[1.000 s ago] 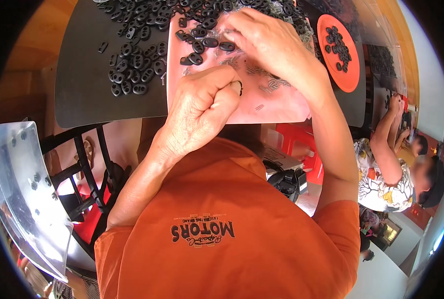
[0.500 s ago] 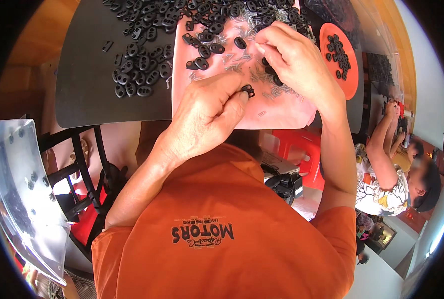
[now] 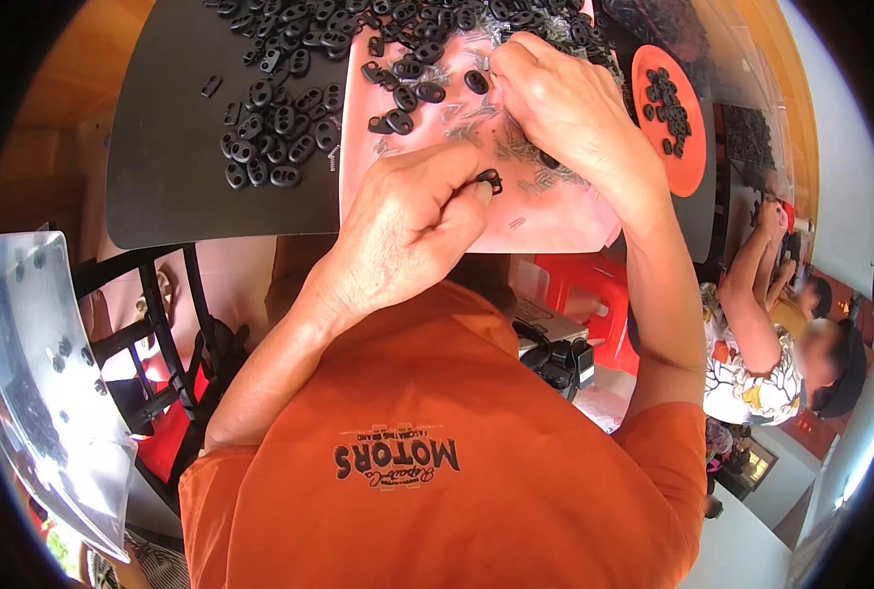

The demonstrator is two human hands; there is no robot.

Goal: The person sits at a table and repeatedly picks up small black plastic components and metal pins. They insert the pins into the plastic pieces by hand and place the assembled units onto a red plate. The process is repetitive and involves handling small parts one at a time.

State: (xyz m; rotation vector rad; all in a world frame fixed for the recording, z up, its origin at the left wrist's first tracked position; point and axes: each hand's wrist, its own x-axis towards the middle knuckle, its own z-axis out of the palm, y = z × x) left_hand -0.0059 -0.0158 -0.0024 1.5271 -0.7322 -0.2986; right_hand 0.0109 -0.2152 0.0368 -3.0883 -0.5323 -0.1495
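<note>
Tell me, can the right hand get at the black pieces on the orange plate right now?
Likely yes: the right hand is just left of the orange plate, and nothing visible stands between it and the black pieces, which lie uncovered.

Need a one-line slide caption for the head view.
Left hand pinching a small black part, right hand over scattered springs on a pink sheet, orange plate alongside.

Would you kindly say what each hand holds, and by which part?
Left hand: a small black piece, pinched at its left end. Right hand: cannot tell; grip hidden.
</note>
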